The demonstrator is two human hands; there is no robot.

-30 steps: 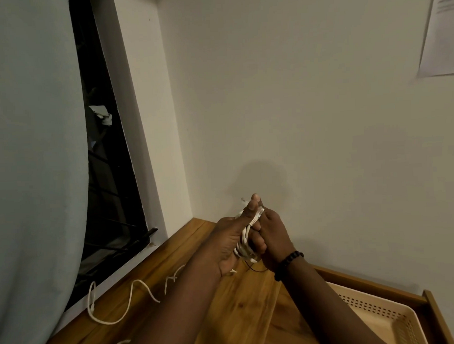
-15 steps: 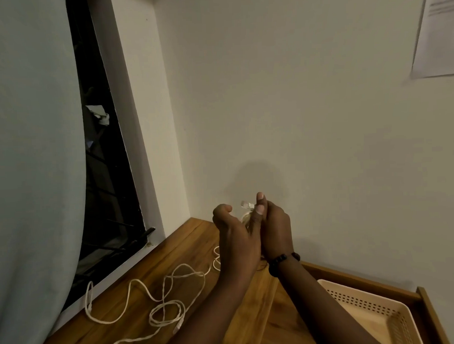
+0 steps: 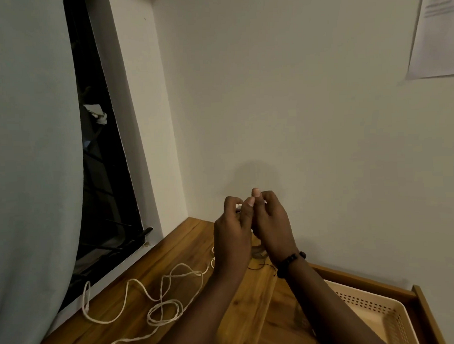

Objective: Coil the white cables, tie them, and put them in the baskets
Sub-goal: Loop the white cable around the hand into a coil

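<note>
Both hands raised above tabletop [image 3: 138, 311], left hand [image 3: 232, 238] and right hand [image 3: 273, 229] now pinching white cable [image 3: 161, 300] end; coil gone, slack dropped left of basket [image 3: 372, 308]. Coiling restarts.

The single head-worn camera looks forward and down, close over the wooden table [image 3: 172, 253], facing the wall corner.

The table [image 3: 187, 250] is grained, satin-finished wood. The basket [image 3: 395, 317] is matt perforated plastic; the curtain [image 3: 27, 153] is smooth cloth.
</note>
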